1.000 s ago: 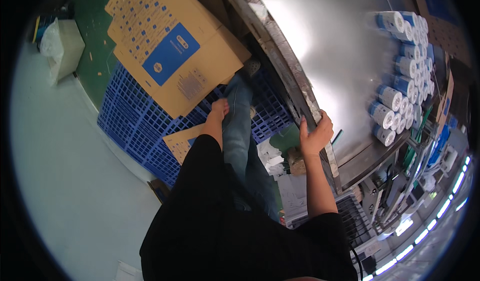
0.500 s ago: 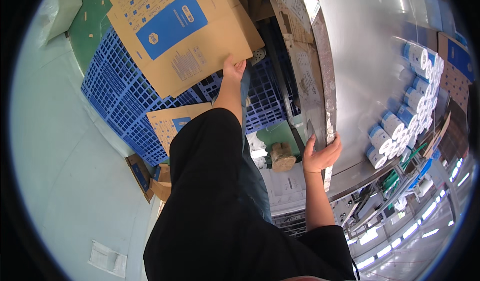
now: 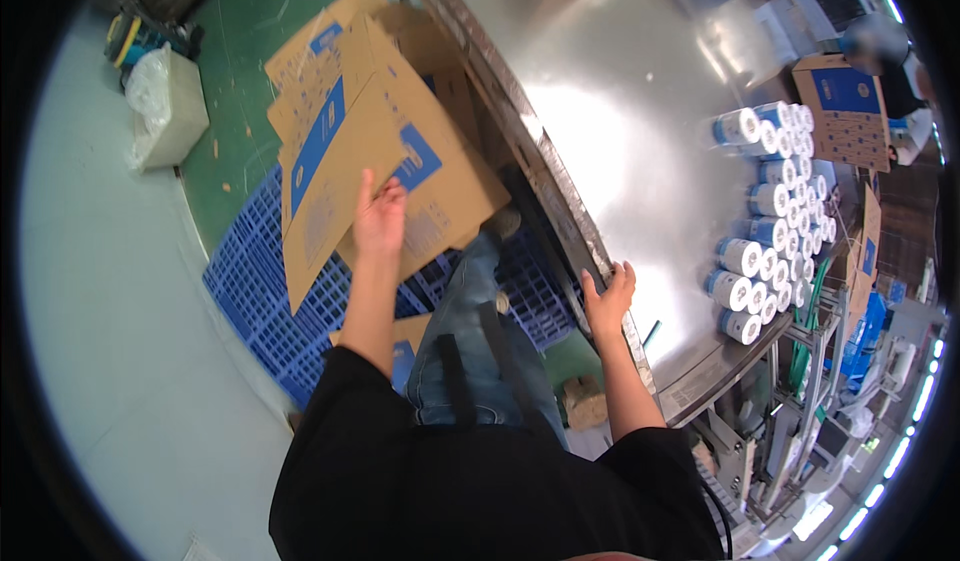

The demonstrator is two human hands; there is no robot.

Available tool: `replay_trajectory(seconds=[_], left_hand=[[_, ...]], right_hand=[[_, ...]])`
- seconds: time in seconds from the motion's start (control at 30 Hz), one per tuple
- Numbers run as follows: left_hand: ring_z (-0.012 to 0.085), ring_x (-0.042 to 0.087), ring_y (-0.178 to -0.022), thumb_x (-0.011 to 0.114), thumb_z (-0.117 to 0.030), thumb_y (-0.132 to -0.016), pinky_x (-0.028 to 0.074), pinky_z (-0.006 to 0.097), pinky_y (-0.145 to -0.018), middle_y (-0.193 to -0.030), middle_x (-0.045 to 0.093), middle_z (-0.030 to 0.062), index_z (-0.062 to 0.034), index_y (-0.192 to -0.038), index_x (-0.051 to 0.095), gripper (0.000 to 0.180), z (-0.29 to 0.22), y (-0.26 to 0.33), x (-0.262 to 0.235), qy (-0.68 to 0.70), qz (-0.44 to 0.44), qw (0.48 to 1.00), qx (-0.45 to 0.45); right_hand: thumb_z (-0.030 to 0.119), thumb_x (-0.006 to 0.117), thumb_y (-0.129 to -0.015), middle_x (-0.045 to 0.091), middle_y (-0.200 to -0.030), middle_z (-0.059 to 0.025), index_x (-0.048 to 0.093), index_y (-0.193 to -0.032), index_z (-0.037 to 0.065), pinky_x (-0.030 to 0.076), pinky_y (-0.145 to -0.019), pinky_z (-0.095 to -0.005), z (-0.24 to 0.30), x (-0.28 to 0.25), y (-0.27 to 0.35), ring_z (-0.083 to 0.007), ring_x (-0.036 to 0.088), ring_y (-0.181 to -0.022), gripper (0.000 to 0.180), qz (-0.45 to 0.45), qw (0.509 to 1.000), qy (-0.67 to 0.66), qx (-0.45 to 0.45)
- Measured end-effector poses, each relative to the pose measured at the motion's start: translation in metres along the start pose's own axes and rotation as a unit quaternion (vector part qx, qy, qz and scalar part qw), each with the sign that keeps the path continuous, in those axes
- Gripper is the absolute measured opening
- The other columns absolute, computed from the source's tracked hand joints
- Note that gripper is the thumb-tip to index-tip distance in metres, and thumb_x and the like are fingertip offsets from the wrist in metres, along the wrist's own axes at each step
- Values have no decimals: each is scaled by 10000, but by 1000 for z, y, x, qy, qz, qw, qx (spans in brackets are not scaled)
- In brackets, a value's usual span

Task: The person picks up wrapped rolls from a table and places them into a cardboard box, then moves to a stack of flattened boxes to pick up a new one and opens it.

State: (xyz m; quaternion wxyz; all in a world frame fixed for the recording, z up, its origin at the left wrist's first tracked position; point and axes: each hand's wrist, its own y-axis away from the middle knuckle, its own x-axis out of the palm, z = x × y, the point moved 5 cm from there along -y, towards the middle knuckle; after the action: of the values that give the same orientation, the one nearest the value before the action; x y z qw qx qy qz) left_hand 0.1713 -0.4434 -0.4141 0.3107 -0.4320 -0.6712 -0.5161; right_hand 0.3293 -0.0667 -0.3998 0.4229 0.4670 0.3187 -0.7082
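Note:
My left hand (image 3: 380,219) is closed at the near edge of a flattened cardboard box (image 3: 312,216), brown with a blue panel. That sheet is raised and slanted over another flattened box (image 3: 455,186); the fingers partly hide its edge. Both lie above blue plastic pallets (image 3: 255,286) to the left of a metal table (image 3: 575,111). My right hand (image 3: 608,306) rests on the table's worn rim, thumb apart from the fingers, with no loose object in it.
Many white-and-blue rolls (image 3: 770,226) stand grouped on the table's right side. A person (image 3: 900,81) is beside a printed carton (image 3: 842,111) at the far right. A brown block (image 3: 585,401) lies below the table. A white bin (image 3: 175,116) stands at the far left by the wall.
My left hand has moved left and lifted the sheet's edge, uncovering the box beneath. My right hand stays on the table rim. The view has turned, bringing the person and white bin into sight.

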Motion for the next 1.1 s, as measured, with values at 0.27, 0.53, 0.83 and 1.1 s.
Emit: replay_trajectory(seconds=[0.27,0.53,0.83,1.1], left_hand=[[208,566,-1034,473,-207,-958,488,366,-847,-1201,542,85,-83,-1280,429,348,46,153,123,-205,127,964,-108],[156,605,-859,501,-324,-948,485,293,-772,-921,635,66,-26,-1115,598,355,191,207,166,-533,397,646,-376],[372,464,-1132,564,-63,-809,369,412,-968,-1201,498,207,-12,-1195,508,393,175,174,280,-645,428,589,232],[330,249,-1353,549,-239,-883,168,507,-1091,-1404,382,106,-154,-1267,526,394,202,97,407,-653,492,254,517]], right_hand=[[345,524,-930,566,-1171,-109,490,-1260,-4,459,-834,-291,218,-120,-38,-154,560,-996,482,402,650,-642,65],[268,654,-863,650,-833,-52,624,-981,-38,475,-651,-252,91,-273,-45,-102,577,-745,329,-70,849,-523,24],[154,668,-815,640,-723,-133,633,-1049,15,455,-627,-257,9,-335,-11,-99,558,-649,275,-117,953,-277,45],[214,678,-758,598,-685,-145,633,-885,91,463,-604,-406,7,-350,-11,-330,599,-662,182,-20,996,84,36]])
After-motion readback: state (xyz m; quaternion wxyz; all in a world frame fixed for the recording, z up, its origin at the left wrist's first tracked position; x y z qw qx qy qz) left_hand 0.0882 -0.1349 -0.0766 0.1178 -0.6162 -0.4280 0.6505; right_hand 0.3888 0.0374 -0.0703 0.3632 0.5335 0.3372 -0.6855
